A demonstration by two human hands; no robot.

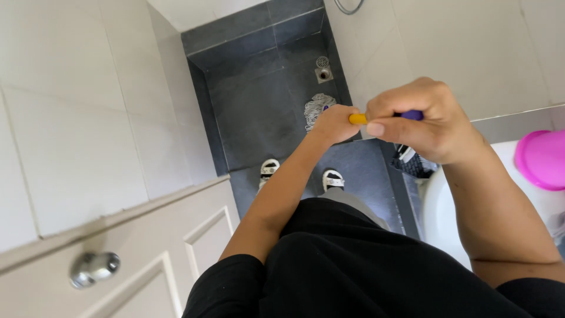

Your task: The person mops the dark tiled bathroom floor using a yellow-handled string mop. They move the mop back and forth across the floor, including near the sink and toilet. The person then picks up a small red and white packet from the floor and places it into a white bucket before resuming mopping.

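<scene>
both hands (382, 121) clenched together, arms raised

Two hands, left (334, 122) and right (425, 121), one yellow-and-purple tool (358, 118), two sandals (269, 169), one floor drain (323, 74), one pink lid (541, 159), one door knob (94, 268), one white rag (316, 109).
</scene>
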